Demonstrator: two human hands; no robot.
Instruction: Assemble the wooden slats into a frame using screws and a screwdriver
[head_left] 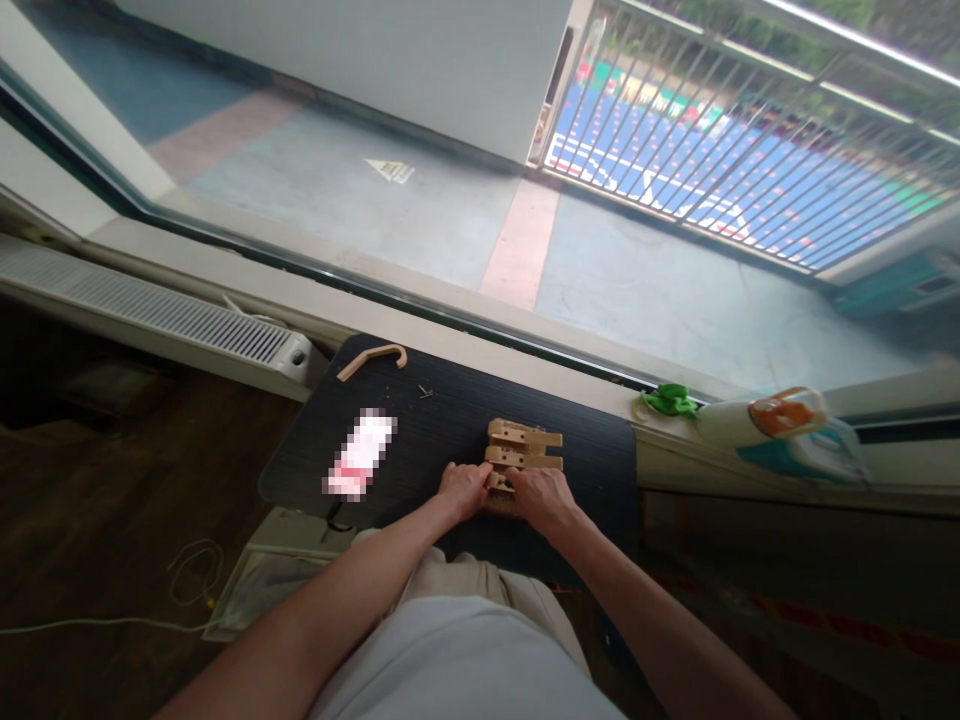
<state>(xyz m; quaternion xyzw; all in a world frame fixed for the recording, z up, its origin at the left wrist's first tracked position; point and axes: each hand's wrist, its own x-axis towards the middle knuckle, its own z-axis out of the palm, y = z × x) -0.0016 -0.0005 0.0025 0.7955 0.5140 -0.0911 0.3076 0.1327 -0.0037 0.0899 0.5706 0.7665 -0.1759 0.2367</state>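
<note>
A light wooden piece (523, 434) with prongs and small dark holes rests near the right part of the black tabletop. It has several parallel bars, and rough brown material shows between them. My left hand (465, 490) is closed at the left end of the lowest bar, fingertips on its edge. On the other side, my right hand (546, 497) curls over the right part of that same bar, covering its end. My palms hide the finger undersides.
A hooked wooden strip (375, 358) and small metal screws (426, 392) lie on the black table (450, 400), left of my hands. A pixelated bright rectangle (361, 455) is nearby. The windowsill holds a green crumpled thing (671, 400) and an orange-capped bottle (780, 412). A radiator (187, 315) stands left.
</note>
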